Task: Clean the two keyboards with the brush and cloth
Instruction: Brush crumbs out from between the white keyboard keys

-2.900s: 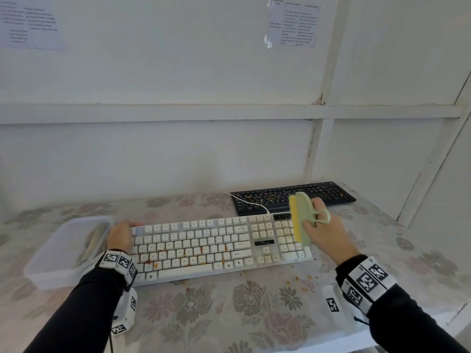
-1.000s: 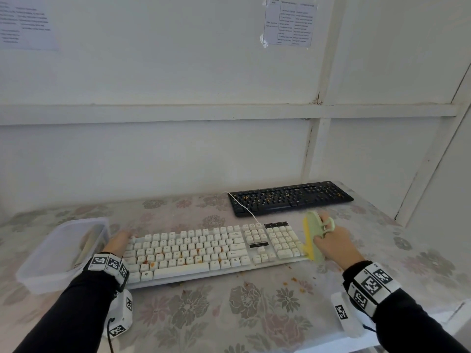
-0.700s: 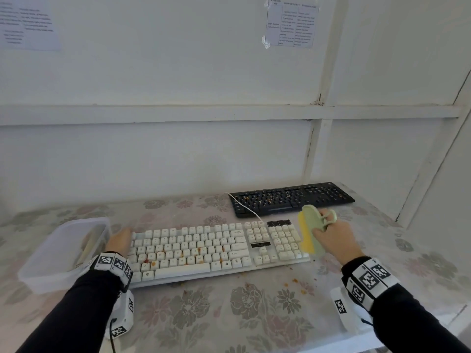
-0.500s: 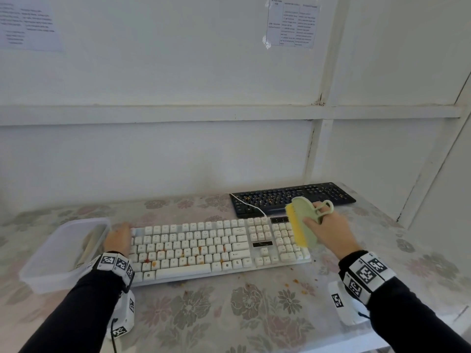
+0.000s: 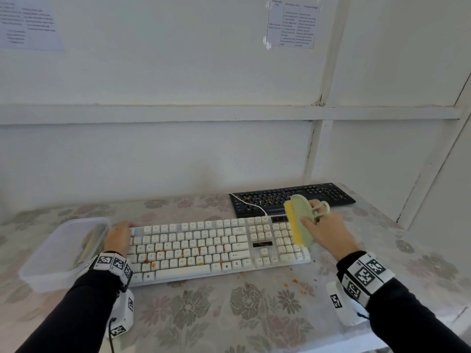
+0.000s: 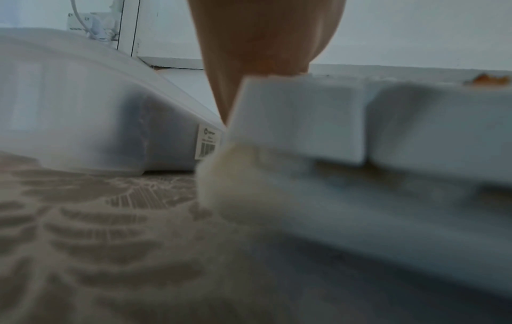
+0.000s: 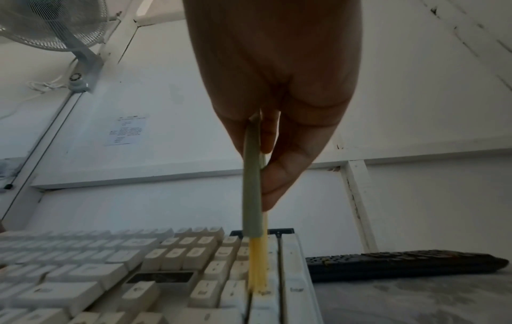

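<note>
A white keyboard with orange crumbs on its lower-left keys lies across the table in front of me. A black keyboard speckled with crumbs lies behind it at the right. My right hand grips a pale green brush by its loop handle. The yellow bristles touch the number pad of the white keyboard, with the black keyboard beyond. My left hand rests on the white keyboard's left end, fingers laid over the top-left corner. Its palm sits above the keyboard's corner.
A translucent plastic container stands just left of the white keyboard, touching my left hand, with something pale lying inside. Orange crumbs dot the flowered tablecloth in front of the keyboard's right end. A white wall closes the back, and a fan hangs high up.
One second ago the brush was low at the keyboard's right edge. It has since lifted and moved back left onto the number pad. The left hand has stayed in place.
</note>
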